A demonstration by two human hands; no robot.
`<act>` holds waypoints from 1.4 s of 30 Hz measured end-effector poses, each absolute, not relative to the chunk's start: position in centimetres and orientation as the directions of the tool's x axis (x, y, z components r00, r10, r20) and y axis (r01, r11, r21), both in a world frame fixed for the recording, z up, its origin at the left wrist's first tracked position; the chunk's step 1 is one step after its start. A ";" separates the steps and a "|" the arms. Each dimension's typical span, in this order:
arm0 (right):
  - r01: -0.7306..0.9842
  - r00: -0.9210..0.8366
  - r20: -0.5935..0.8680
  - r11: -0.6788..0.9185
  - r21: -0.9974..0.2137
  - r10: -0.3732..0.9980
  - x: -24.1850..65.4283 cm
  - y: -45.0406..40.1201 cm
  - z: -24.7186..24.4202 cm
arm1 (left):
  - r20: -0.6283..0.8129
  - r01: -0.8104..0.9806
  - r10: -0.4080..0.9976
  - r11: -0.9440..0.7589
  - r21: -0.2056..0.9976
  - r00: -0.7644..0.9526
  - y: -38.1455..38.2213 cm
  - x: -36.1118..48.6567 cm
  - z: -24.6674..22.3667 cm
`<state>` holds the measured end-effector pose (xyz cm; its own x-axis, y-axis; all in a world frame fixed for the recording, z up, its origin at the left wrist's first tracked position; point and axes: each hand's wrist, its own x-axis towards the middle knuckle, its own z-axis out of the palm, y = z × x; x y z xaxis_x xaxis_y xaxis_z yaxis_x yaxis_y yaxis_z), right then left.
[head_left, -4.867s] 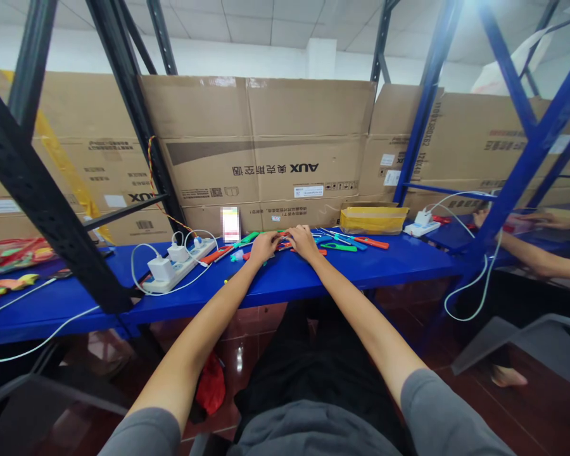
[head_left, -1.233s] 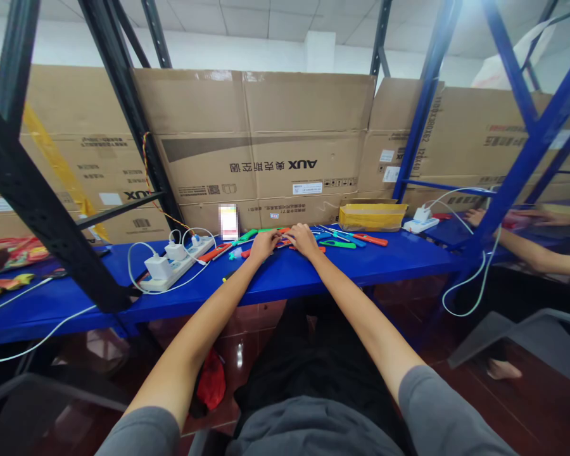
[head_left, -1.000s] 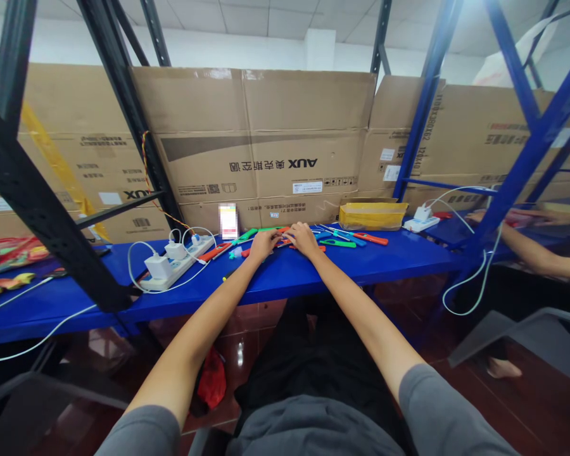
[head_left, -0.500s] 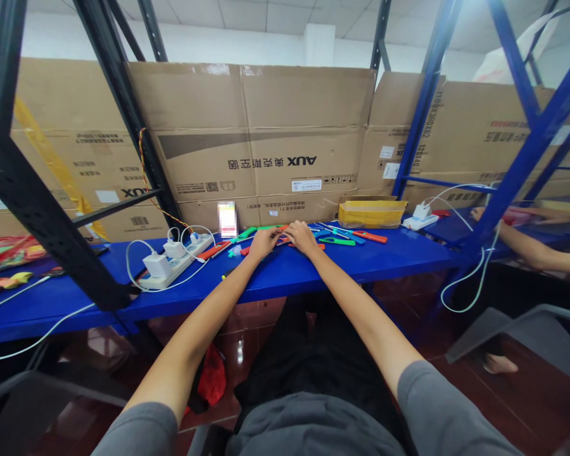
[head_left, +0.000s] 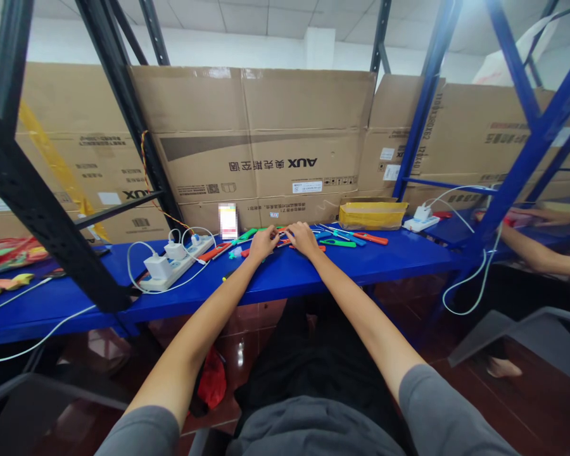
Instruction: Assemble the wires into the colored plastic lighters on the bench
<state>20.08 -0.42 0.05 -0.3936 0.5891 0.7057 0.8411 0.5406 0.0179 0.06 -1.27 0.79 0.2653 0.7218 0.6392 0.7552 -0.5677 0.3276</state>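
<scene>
My left hand (head_left: 265, 244) and my right hand (head_left: 303, 239) rest side by side on a blue metal table (head_left: 361, 269), fingertips close together. Beneath and between them lies a tangle of slim tools with coloured plastic handles. What the fingers hold is hidden. Right of my hands are a green-handled tool (head_left: 337, 242) and an orange-handled tool (head_left: 370, 238). An orange-red tool (head_left: 213, 252) lies to the left, nearest my left hand.
A white power strip (head_left: 178, 266) with plugged-in chargers and cables stands left. A blurred upright rectangle (head_left: 228, 221) leans on a large AUX carton (head_left: 266, 126). A yellow box (head_left: 373, 215) sits right. Black rack uprights (head_left: 47, 215) and blue ones frame the table. A co-worker's arm (head_left: 536, 250) reaches in far right.
My hands stay on the same tools with little movement. The view has shifted slightly, and the hand seen at the far left edge earlier has gone from view.
</scene>
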 end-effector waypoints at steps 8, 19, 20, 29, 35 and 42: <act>0.837 -0.374 0.725 0.547 -0.005 0.579 19.8 0.1 -0.3 | 0.636 0.752 0.720 -0.575 0.323 0.277 -1.3 0.1 0.9; 0.850 -0.356 0.719 0.527 -0.016 0.597 19.8 -1.4 0.5 | 0.646 0.771 0.738 -0.523 0.363 0.197 -1.5 0.0 1.0; 0.849 -0.357 0.721 0.529 -0.016 0.595 19.7 -1.4 0.5 | 0.646 0.770 0.740 -0.518 0.372 0.186 -1.5 0.0 1.0; 0.856 -0.342 0.702 0.516 -0.042 0.625 20.0 -0.5 0.1 | 0.647 0.758 0.739 -0.529 0.382 0.189 -1.2 0.1 0.8; 0.787 -0.343 0.720 0.603 -0.131 0.604 20.0 0.2 -0.4 | 0.632 0.759 0.735 -0.551 0.347 0.245 -1.1 -0.1 0.7; 0.792 -0.343 0.719 0.597 -0.124 0.605 20.0 0.5 -0.6 | 0.602 0.707 0.736 -0.602 0.371 0.311 -0.7 -0.1 0.5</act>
<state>20.01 0.51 -0.63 -0.3428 0.6046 0.7190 0.7924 0.5972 -0.1244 -0.09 -0.66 0.47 0.3110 0.7356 0.6018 0.7069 -0.6023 0.3710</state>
